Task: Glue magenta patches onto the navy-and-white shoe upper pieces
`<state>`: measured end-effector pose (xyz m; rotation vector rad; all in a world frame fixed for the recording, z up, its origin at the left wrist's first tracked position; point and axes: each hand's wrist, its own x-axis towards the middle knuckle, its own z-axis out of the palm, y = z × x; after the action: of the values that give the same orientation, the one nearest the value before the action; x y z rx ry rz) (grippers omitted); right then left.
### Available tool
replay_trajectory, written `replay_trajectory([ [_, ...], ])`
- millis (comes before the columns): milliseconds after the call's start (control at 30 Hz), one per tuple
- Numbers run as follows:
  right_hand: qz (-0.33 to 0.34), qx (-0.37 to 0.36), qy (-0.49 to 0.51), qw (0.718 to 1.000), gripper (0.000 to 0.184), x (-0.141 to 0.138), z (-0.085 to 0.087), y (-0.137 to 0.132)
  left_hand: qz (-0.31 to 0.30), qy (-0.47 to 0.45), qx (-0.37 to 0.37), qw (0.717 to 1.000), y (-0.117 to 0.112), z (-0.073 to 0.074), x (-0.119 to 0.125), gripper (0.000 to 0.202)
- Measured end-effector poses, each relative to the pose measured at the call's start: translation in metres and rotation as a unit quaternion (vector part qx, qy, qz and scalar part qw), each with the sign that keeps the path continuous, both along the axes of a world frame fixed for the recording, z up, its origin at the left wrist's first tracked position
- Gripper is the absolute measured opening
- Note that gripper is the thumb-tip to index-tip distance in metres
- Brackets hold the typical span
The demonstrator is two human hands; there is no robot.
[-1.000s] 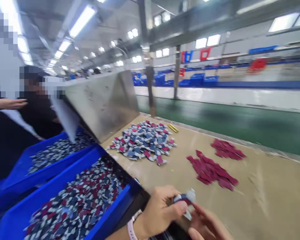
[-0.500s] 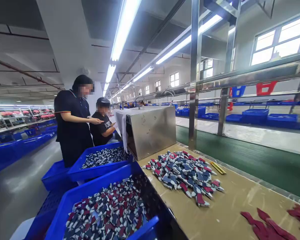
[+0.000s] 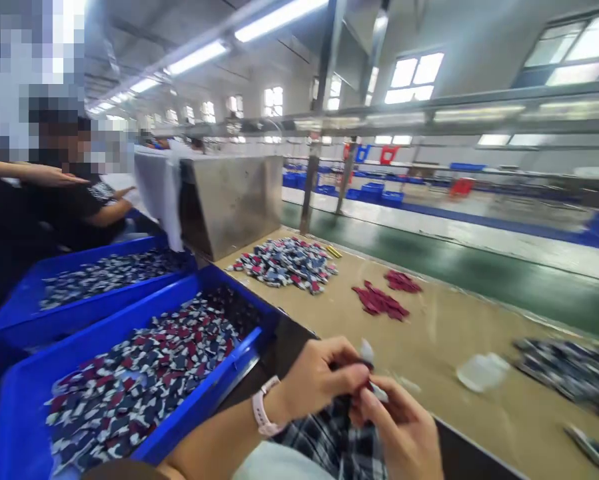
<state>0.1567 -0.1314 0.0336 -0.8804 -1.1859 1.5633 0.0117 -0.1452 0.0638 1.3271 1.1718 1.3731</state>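
Both my hands meet low in the middle of the view, over my lap at the table's near edge. My left hand [image 3: 319, 380], with a pale watch on the wrist, pinches a small piece [image 3: 368, 360] of white, dark and red material. My right hand [image 3: 404, 427] closes its fingers on the same piece from below. A heap of similar mixed pieces [image 3: 284, 261] lies farther back on the tan table [image 3: 444, 333], and two small piles of dark red pieces [image 3: 379, 301] lie to its right.
Two blue bins [image 3: 129, 320] full of mixed pieces stand at my left. A steel box [image 3: 234, 200] sits behind the heap. Two people work at the far left. A whitish container [image 3: 482, 371] and another dark pile [image 3: 574, 373] lie at the right. A green belt [image 3: 479, 267] runs beyond the table.
The view swung down from the hall, so my hands show again at the bottom, still pinching a small piece. The right end of the table with a dark pile has come into sight.
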Motion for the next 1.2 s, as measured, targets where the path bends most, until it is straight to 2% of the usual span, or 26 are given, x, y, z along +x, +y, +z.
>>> replay_trajectory([
  [100,0.037,-0.009,0.064,0.997,0.029,-0.01,0.013,-0.006,-0.027,-0.05,-0.012,0.998,-0.001,0.006,-0.002,0.031],
  [200,0.039,-0.004,0.093,0.995,0.028,-0.015,0.02,-0.009,-0.038,-0.081,-0.013,0.996,-0.001,0.008,-0.006,0.032],
  [367,0.035,-0.004,0.107,0.994,0.027,-0.017,0.026,-0.012,-0.02,-0.091,-0.009,0.996,0.0,0.014,-0.007,0.033],
  [500,0.02,-0.01,0.088,0.996,0.026,-0.017,0.029,-0.003,-0.012,-0.086,-0.013,0.996,0.009,0.017,-0.005,0.032],
  [833,-0.008,-0.044,0.065,0.997,0.029,-0.02,0.021,0.023,-0.01,-0.04,-0.036,0.998,0.036,0.005,-0.01,0.029],
  [1067,-0.034,-0.056,0.07,0.995,0.03,-0.021,0.022,0.039,-0.022,-0.026,-0.06,0.998,0.058,0.004,-0.008,0.031],
  [1200,-0.035,-0.072,0.067,0.995,0.033,-0.017,0.015,0.051,-0.028,-0.008,-0.077,0.997,0.072,-0.001,-0.006,0.032],
])
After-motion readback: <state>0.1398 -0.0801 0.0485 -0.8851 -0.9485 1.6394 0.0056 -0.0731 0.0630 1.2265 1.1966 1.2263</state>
